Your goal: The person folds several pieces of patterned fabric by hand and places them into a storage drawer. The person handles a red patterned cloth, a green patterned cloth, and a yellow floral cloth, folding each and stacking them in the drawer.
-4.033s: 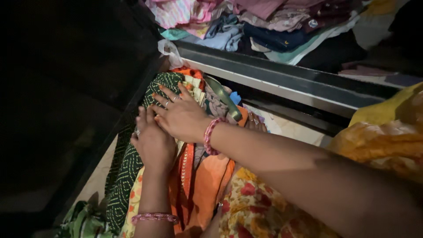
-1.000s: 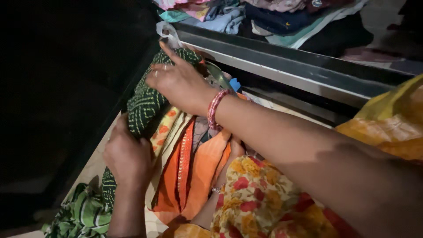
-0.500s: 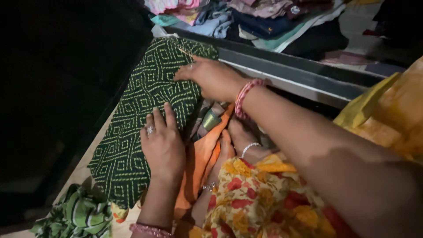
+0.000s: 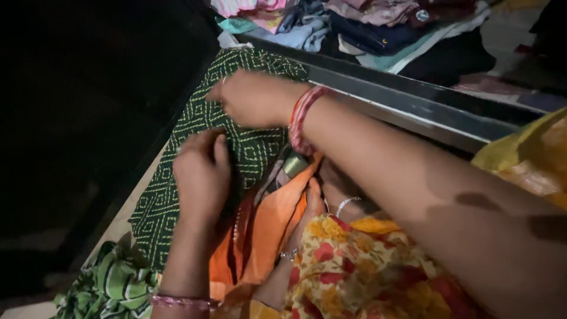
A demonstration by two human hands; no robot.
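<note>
A: Green cloth [image 4: 177,189] — where does it lie?

B: Spread flat on top of the folded stack, beside the dark left edge, its far end up against the grey rail [image 4: 401,103]. Orange cloth [image 4: 271,224] shows under its right side.

A: Hands?

B: Both on it. Left hand [image 4: 201,171] near the middle, fingers curled, pinching a fold at the right edge, it seems. Right hand [image 4: 251,97] at the far end, blurred; fingers bent onto the cloth, grip can't be told.

A: Progress?

B: Laid out, I'd judge, mostly flat. Right edge not yet neat. Striped green cloth [image 4: 109,286] lies untouched at the near corner.
</note>
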